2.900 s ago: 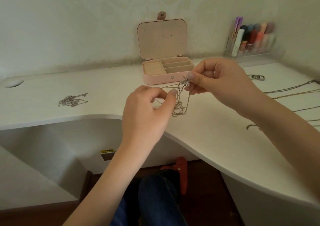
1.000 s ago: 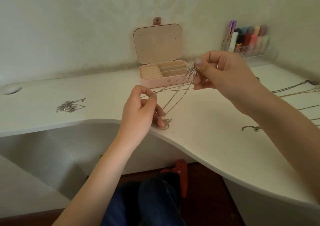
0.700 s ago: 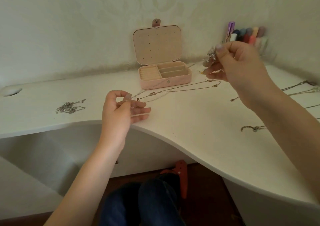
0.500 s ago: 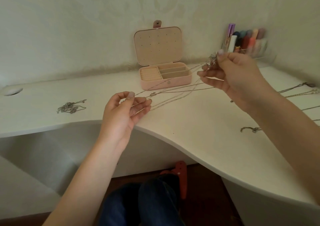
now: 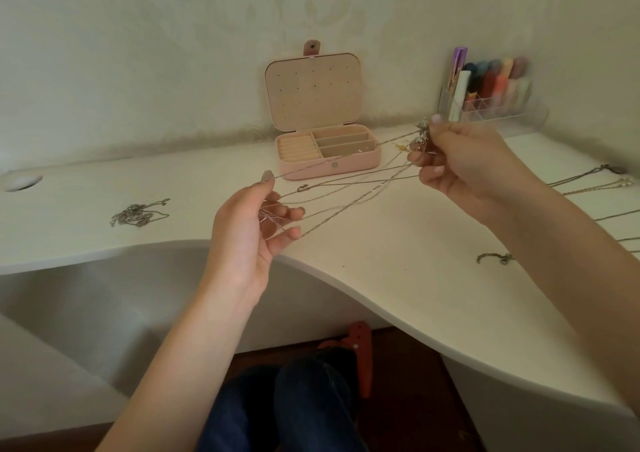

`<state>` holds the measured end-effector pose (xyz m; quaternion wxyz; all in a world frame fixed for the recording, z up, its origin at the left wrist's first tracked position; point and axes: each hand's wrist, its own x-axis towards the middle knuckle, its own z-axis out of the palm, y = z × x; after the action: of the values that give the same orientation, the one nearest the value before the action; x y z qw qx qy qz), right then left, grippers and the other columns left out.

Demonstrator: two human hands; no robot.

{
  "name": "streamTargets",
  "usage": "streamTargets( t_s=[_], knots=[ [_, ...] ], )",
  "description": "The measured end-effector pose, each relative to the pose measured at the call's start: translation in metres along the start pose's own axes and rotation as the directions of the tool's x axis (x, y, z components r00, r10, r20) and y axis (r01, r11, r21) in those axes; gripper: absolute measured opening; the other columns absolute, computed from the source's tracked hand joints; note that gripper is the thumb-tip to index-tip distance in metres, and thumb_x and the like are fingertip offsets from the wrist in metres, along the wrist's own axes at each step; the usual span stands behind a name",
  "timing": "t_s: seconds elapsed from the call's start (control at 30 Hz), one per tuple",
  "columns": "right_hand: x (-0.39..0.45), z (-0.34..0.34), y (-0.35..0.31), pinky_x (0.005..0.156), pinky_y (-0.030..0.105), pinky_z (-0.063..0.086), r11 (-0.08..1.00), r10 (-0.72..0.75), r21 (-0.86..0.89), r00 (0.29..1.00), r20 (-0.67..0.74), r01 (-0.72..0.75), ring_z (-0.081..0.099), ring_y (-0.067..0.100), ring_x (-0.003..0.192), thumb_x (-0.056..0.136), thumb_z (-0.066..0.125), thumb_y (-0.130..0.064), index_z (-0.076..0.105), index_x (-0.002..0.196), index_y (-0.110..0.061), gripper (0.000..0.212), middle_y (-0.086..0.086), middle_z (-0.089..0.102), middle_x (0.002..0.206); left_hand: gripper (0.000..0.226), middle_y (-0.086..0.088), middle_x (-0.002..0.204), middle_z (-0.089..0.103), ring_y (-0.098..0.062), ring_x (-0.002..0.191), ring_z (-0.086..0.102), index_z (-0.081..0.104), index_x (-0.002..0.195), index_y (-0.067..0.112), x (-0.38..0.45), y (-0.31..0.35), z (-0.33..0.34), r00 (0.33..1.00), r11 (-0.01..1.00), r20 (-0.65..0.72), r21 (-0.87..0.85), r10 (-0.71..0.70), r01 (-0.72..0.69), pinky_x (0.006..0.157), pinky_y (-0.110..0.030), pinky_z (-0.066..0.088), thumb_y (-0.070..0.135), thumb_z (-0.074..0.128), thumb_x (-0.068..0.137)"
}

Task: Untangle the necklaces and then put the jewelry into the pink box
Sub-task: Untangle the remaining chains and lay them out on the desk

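While both hands stretch necklaces (image 5: 346, 188) — pink box (image 5: 329, 160) sits behind.

Desk (image 5: 398, 264) layout: open box (image 5: 327, 155) at 12 o'clock by wall; organizer (image 5: 485, 105) at 1-2 o'clock, back-right corner. Chain pile (image 5: 138, 213) at 9-10, laid-out chains (image 5: 595, 181) at 3. Held necklaces (image 5: 346, 193) stretch btwn left hand (image 5: 252, 223) & right hand (image 5: 453, 160), in front of box.

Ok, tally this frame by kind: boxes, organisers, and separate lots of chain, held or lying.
Pink box: 1
Clear organiser: 1
Chain lots: 4 (held bundle, left heap, short chain, right-edge spread); single strands too fine to count
Total: 6
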<state>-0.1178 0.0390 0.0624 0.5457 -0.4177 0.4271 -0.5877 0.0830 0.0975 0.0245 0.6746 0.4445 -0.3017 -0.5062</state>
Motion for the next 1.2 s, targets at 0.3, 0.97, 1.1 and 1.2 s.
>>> streamTargets(
  t_s=[0.3, 0.97, 1.1, 1.2],
  knots=[
    [0.003, -0.003, -0.003, 0.035, 0.011, 0.024, 0.961, 0.127, 0.249, 0.992, -0.007, -0.121, 0.043, 0.009, 0.05, 0.101, 0.039, -0.014, 0.044, 0.077, -0.008, 0.025, 0.004, 0.04, 0.068, 0.021, 0.003, 0.063, 0.041, -0.01, 0.053, 0.04, 0.056, 0.069, 0.016, -0.007, 0.0, 0.009, 1.0, 1.0, 0.006, 0.003, -0.013, 0.013, 0.039, -0.018, 0.043, 0.02, 0.061, 0.089],
    [-0.001, -0.008, -0.009, 0.034, 0.011, 0.022, 0.885, 0.24, 0.301, 0.902, 0.359, -0.356, 0.037, 0.006, 0.046, 0.092, 0.05, -0.024, 0.051, 0.08, -0.012, 0.017, -0.004, 0.047, 0.061, 0.048, 0.003, 0.052, 0.026, -0.01, 0.044, 0.022, 0.054, 0.064, 0.012, -0.01, 0.006, 0.003, 0.946, 0.969, 0.212, 0.012, -0.244, 0.247, 0.038, -0.018, 0.009, 0.06, 0.056, 0.066],
    [-0.002, -0.009, -0.009, 0.032, 0.01, 0.022, 0.915, 0.2, 0.255, 0.9, 0.388, -0.313, 0.036, 0.003, 0.044, 0.089, 0.055, -0.027, 0.056, 0.091, -0.013, 0.014, -0.005, 0.049, 0.062, 0.06, 0.0, 0.051, 0.032, -0.013, 0.043, 0.028, 0.056, 0.065, 0.011, -0.009, 0.01, -0.004, 0.945, 0.966, 0.201, 0.081, -0.259, 0.247, 0.041, -0.019, 0.01, 0.07, 0.047, 0.072],
    [-0.001, -0.011, -0.007, 0.031, 0.01, 0.02, 0.925, 0.201, 0.215, 0.883, 0.425, -0.314, 0.033, 0.002, 0.041, 0.086, 0.057, -0.034, 0.055, 0.097, -0.016, 0.022, -0.006, 0.055, 0.068, 0.065, -0.001, 0.049, 0.032, -0.014, 0.042, 0.03, 0.056, 0.066, 0.01, -0.007, 0.013, -0.005, 0.952, 0.965, 0.17, 0.117, -0.253, 0.236, 0.043, -0.02, 0.009, 0.071, 0.041, 0.078]
  ],
)
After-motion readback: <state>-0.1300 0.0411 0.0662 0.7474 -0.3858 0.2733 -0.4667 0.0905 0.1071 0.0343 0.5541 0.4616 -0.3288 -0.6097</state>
